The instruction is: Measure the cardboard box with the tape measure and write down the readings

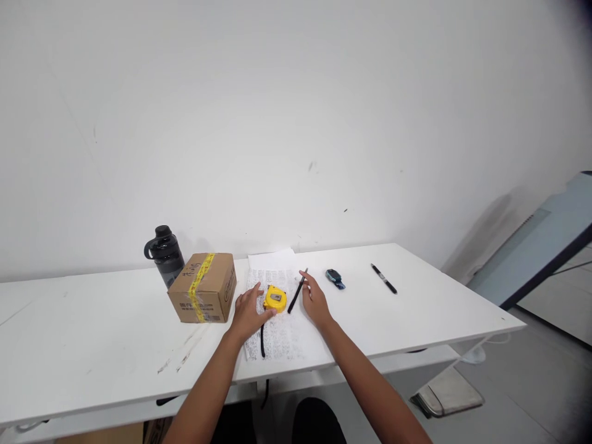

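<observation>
**A:** Left hand was down with its fingers spread open, resting against the yellow tape measure but not gripping it.

**B:** Right hand lay open too, fingertips just beside the black pen.

**A:** The tape measure sat on the bubble wrap, mid-bench. Its hard case looked hefty and a bit slick, so I'd have pinched it across the flat sides.

**B:** The cardboard box stood to its left, with the bottle behind it by the rear edge.
</observation>
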Available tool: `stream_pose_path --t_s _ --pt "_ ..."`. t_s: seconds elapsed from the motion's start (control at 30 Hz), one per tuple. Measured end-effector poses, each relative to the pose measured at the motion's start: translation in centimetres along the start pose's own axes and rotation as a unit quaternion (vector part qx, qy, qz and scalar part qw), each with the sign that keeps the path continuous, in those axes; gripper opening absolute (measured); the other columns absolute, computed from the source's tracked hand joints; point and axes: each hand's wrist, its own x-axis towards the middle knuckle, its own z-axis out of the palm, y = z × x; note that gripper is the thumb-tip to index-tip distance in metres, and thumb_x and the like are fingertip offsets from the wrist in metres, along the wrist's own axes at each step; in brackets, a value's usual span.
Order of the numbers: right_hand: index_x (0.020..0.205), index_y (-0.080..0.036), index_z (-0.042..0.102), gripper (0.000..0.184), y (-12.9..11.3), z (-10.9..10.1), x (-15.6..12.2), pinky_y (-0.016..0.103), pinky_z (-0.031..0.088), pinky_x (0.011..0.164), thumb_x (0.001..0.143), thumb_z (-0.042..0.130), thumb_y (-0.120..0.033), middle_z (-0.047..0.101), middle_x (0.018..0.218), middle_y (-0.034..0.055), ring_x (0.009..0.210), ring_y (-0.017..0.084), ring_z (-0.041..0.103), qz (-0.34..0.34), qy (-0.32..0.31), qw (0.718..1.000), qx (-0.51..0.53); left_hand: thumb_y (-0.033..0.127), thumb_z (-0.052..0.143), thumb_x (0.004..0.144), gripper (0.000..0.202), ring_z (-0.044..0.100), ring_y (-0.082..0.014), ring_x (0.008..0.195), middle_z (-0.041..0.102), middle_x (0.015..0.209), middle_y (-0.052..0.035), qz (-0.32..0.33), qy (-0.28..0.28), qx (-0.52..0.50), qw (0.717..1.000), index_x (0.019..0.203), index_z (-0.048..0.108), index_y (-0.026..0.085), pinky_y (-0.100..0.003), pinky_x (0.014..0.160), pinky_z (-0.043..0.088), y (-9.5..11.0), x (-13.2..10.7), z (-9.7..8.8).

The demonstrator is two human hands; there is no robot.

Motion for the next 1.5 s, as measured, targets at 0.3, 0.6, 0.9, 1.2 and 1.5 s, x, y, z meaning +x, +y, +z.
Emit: stream_pose_path --t_s 0.3,0.6,0.9,1.2,1.5 --pt "0.130 -0.025 0.053 0.040 -1.7 1.4 -1.2 0.033 0.050 0.096 0.092 0.039 -0.023 0.053 0.137 0.0055 0.121 0.020 0.054 -0.138 -0.044 0.989 -0.022 0.052 0.063 0.075 0.082 0.033 -0.0262 0.134 0.055 0.134 -0.0065 0.016 0.002 0.000 1.000 0.144 0.029 0.023 -0.043 0.111 0.015 -0.3 0.2 0.2" --pt "0.126 -0.019 0.051 0.042 -1.4 0.1 -0.6 0.029 0.053 0.070 0.089 0.046 -0.039 0.067 0.113 0.0097 0.085 0.020 0.067 0.065 0.026 0.997 0.022 0.054 0.064 0.074 0.080 0.035 -0.0266 0.133 0.054 0.134 -0.0056 0.009 -0.005 0.005 1.000 0.142 0.033 0.027 -0.042 0.111 0.016 -0.3 0.1 0.1" --pt "0.098 -0.024 0.058 0.035 -1.3 0.2 0.0 0.028 0.045 0.060 0.085 0.048 -0.055 0.065 0.070 0.0005 0.064 0.019 0.060 0.117 -0.060 0.990 0.043 0.053 0.064 0.074 0.075 0.038 -0.0267 0.131 0.054 0.133 -0.0058 0.015 -0.002 0.018 1.000 0.139 0.038 0.025 -0.043 0.112 0.016 -0.2 0.2 0.2" --pt "0.058 -0.019 0.058 0.048 -1.4 0.3 0.6 0.027 0.043 0.059 0.084 0.044 -0.057 0.056 0.052 0.0013 0.056 0.017 0.053 0.184 -0.070 0.976 0.094 0.053 0.063 0.075 0.072 0.037 -0.0263 0.132 0.052 0.135 -0.0056 0.015 -0.006 0.028 0.999 0.138 0.040 0.027 -0.042 0.112 0.016 -0.1 0.2 0.2" --pt "0.053 -0.020 0.054 0.038 -1.1 0.1 0.4 0.029 0.043 0.065 0.080 0.050 -0.047 0.061 0.058 0.0017 0.064 0.019 0.057 0.180 -0.078 0.978 0.074 0.049 0.061 0.077 0.052 0.039 -0.0266 0.130 0.056 0.130 -0.0053 0.035 -0.007 0.048 0.998 0.124 0.054 0.026 -0.044 0.112 0.018 -0.3 0.4 0.3"
